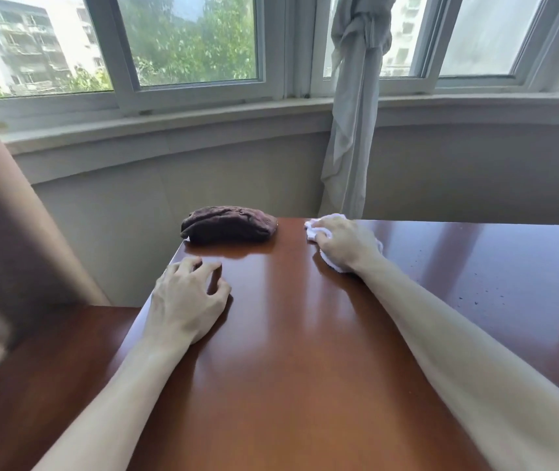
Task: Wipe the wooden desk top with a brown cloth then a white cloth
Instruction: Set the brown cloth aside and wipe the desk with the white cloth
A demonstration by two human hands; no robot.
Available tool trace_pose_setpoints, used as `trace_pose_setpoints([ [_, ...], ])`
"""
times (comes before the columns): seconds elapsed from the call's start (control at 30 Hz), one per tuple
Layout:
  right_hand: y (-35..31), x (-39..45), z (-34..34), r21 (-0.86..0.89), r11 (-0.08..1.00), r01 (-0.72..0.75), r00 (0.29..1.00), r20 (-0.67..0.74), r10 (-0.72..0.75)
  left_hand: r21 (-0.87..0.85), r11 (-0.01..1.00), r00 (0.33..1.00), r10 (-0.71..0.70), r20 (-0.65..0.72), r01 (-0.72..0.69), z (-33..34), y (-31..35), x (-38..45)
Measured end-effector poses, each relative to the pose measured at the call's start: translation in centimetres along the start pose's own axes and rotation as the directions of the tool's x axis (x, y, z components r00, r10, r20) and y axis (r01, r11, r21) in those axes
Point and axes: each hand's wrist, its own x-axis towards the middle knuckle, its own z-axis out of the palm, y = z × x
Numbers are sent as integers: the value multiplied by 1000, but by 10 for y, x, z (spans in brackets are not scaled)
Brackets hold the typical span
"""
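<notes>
1. Step in hand: 2nd half of the task, by the look of it. The brown cloth (229,224) lies bunched and let go at the far left corner of the bench (288,334), no hand on it, so the brown pass is prob. done and the white pass is on.
2. Right hand (347,243): palm down, pressed flat on the white cloth (319,229) near the far edge of the bench, just right of centre. Fingers curled over it, cloth peeking out at the fingertips and under the wrist. It pins the cloth rather than lifts it.
3. Left hand (186,297): has hold of nothing. Fingers half curled, tips and heel resting on the wood near the left edge, short of the brown cloth and apart from it. Looks like a brace.
4. Surface: glossy, w/ window glare down the middle. Small dark specks show on the right part of the bench; can't tell if dust, drops or marks in the finish.
5. Next move, my guess: sweep the white cloth along the bench w/ even pressure, overlapping strokes, working from the far edge toward the body and out to the speckled right side.
6. Watch: the brown cloth sits right at the corner; a wide leftward stroke could nudge it off. Lift it to wipe beneath.
</notes>
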Motion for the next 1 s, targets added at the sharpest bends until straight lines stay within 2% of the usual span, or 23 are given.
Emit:
trace_pose_setpoints([
  [0.07, -16, -50, 1, 45, 996, 79, 996, 34, -80, 34, 999, 1000, -15, 11, 15, -5, 3, -3],
  [0.17, -50, -134, 0, 7, 967, 256, 963, 86, -255, 162, 985, 996, -74, 53, 65, -16, 16, -13],
  [0.23, -71, -187, 4, 34, 925, 377, 924, 47, -379, 228, 971, 993, -88, 77, 68, -24, 23, -23],
  [0.47, -133, -299, 13, 203, 728, 655, 744, -7, -668, 138, 990, 981, -40, 188, 14, -75, 7, -90],
  [0.53, -140, -298, 10, 232, 727, 646, 738, 55, -673, 112, 993, 984, -40, 173, 21, -86, -12, -107],
  [0.6, -144, -278, 6, 208, 771, 601, 766, 125, -631, 91, 995, 988, -54, 145, 41, -90, -28, -123],
  [0.7, -153, -225, 8, 138, 842, 522, 827, 158, -539, 38, 990, 980, -137, 143, 133, -87, -37, -142],
  [0.83, -167, -140, 30, 59, 907, 416, 897, 138, -421, 25, 981, 972, -192, 137, 190, -79, -40, -140],
  [1.0, -199, -63, 68, 60, 913, 404, 906, 109, -409, -6, 983, 973, -182, 141, 185, -77, -43, -136],
])
